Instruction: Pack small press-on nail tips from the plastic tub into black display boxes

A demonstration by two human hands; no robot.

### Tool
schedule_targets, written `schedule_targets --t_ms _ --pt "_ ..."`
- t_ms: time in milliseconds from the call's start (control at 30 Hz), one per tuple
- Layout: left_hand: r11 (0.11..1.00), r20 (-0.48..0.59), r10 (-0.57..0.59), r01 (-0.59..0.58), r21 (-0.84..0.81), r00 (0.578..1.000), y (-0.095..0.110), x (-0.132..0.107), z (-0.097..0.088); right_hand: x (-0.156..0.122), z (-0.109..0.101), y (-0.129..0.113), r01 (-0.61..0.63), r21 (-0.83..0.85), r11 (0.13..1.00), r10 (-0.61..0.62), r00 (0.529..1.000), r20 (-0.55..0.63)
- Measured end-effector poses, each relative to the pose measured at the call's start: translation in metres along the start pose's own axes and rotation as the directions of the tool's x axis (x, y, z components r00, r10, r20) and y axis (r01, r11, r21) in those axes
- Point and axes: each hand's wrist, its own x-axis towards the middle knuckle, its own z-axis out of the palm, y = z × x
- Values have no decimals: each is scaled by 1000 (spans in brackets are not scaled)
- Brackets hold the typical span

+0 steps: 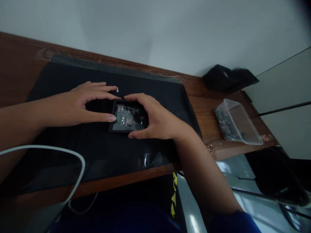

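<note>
A small flat black-framed case [128,117] lies on a black mat [102,155], its glossy window showing several small pale and coloured pieces that I cannot make out. My right hand [155,118] curves around the case's right end, fingers along the far edge and thumb along the near edge. My left hand [91,100] is open at the left end. Its thumb tip rests on the left edge of the frame, and its index fingertip is by the far left corner. Tiny white bits [117,90] lie by another left fingertip.
A clear plastic tub [233,124] lies tilted on the wooden table [194,97] at right, with greenish pieces inside. Black boxes [225,77] stand against the wall behind it. A white cable [73,152] loops across the lower left. A table edge runs along the front.
</note>
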Motion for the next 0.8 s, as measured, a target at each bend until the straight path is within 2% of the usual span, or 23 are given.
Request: schedule_targets --t_ms 233,500,800 --pt "999 10 -36 36 -4 999 5 0 0 0 0 3 6 -4 1000 -6 1000 -4" --pt "999 -23 35 -35 13 999 -2 0 6 -3 -8 6 14 6 1000 -14 997 71" --pt "999 -8 35 -35 33 999 1 0 6 -13 -21 13 -70 -63 996 79 985 153"
